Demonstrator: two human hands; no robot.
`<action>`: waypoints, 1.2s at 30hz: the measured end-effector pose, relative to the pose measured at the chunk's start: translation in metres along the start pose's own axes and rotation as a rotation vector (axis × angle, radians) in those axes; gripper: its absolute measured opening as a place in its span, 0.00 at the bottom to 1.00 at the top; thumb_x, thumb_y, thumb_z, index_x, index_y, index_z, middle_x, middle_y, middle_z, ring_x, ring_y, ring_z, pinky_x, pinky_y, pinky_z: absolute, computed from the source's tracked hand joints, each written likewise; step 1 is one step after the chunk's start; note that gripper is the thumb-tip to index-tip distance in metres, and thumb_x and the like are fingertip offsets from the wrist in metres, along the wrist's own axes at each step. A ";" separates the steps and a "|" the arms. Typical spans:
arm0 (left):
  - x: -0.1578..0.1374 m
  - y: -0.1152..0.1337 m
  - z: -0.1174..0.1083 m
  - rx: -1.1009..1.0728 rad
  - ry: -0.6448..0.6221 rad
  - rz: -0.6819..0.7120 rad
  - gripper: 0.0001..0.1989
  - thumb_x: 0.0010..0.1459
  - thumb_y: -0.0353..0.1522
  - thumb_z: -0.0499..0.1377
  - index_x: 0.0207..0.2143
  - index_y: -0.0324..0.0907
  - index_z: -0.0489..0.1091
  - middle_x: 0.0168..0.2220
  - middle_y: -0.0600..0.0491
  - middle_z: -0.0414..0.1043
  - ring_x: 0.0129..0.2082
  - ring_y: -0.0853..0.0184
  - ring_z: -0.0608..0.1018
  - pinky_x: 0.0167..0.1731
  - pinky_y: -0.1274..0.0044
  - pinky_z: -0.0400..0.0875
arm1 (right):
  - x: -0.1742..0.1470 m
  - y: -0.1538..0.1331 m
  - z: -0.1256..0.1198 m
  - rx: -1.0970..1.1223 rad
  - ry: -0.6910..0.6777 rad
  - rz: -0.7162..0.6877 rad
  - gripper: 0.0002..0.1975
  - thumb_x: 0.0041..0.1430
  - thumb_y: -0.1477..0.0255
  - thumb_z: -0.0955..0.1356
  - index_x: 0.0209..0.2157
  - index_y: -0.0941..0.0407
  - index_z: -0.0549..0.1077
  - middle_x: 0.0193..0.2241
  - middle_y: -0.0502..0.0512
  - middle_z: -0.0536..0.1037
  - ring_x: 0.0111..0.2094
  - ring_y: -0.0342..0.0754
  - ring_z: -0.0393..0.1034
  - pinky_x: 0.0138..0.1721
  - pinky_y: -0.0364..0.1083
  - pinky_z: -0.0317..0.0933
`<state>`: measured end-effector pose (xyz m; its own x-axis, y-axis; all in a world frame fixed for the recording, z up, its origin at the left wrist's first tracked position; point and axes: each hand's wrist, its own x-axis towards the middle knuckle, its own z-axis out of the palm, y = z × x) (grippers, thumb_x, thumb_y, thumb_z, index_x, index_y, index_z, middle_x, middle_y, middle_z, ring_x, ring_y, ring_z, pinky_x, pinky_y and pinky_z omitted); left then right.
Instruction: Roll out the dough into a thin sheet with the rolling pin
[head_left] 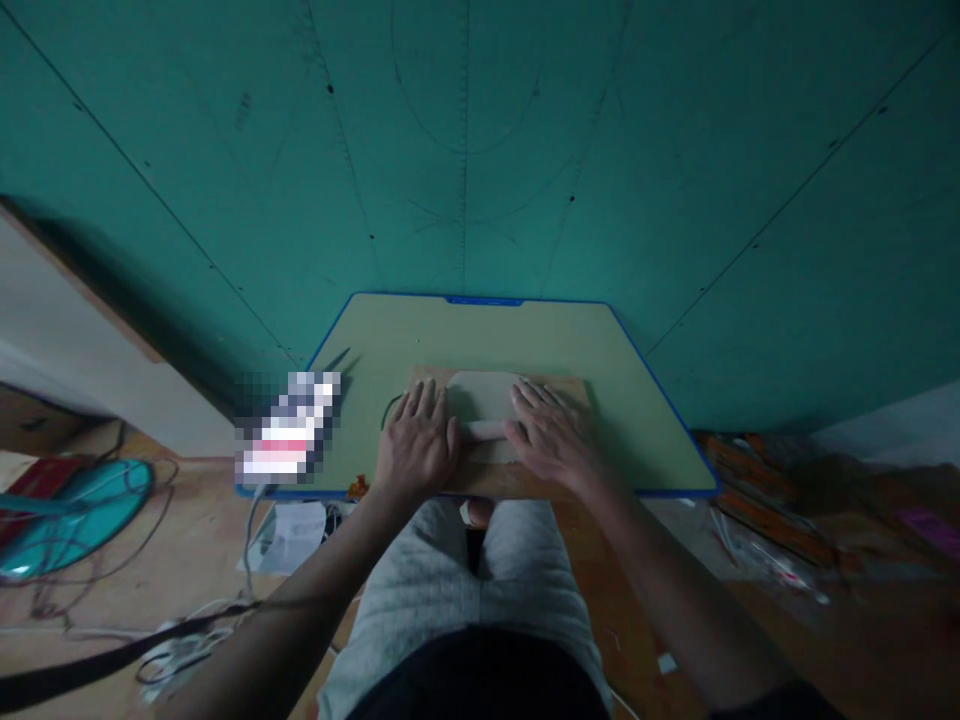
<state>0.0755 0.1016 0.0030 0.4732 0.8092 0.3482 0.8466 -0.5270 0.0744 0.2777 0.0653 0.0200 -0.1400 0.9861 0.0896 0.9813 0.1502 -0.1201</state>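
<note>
A pale, flat sheet (pixel 484 392) with a rounded far edge, dough or clay I cannot tell, lies on a brown wooden board (pixel 576 392). Across it runs a pale rolling pin (pixel 486 431), of which only the middle shows. My left hand (pixel 418 435) rests palm down over the pin's left end, fingers stretched forward. Over the right end lies my right hand (pixel 547 430), also palm down and flat, its fingers reaching past the pin onto the sheet. Both hands cover the pin's ends, and neither wraps around it.
Beneath the board is a pale tabletop (pixel 637 440) with a blue rim, against a green wall (pixel 480 180). A blurred-out device (pixel 289 430) with a cable stands at the left. A small orange-brown object (pixel 358 487) sits at the front edge. Cables (pixel 180 650) lie on the floor.
</note>
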 end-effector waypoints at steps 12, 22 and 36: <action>-0.058 0.014 -0.003 -0.024 0.067 0.109 0.28 0.69 0.37 0.44 0.60 0.23 0.61 0.62 0.28 0.63 0.64 0.44 0.65 0.62 0.55 0.59 | -0.056 -0.018 0.002 -0.048 0.044 -0.026 0.34 0.60 0.69 0.60 0.64 0.72 0.59 0.68 0.70 0.57 0.67 0.60 0.54 0.68 0.56 0.44; -0.042 0.011 -0.003 0.035 -0.016 0.111 0.35 0.67 0.46 0.49 0.62 0.24 0.59 0.64 0.28 0.60 0.65 0.44 0.63 0.63 0.57 0.59 | -0.036 0.003 0.015 -0.057 0.091 -0.109 0.30 0.64 0.67 0.57 0.63 0.68 0.63 0.63 0.70 0.66 0.64 0.58 0.59 0.66 0.60 0.50; 0.046 -0.007 0.012 0.038 -0.108 -0.029 0.23 0.70 0.40 0.46 0.58 0.35 0.67 0.59 0.36 0.69 0.64 0.48 0.65 0.61 0.59 0.60 | 0.078 0.033 0.007 0.101 -0.066 0.048 0.26 0.69 0.66 0.54 0.63 0.58 0.65 0.64 0.61 0.66 0.64 0.53 0.60 0.63 0.52 0.54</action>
<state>0.0937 0.1455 0.0076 0.4704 0.8483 0.2432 0.8678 -0.4947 0.0468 0.2981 0.1479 0.0160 -0.1049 0.9943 0.0169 0.9693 0.1060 -0.2217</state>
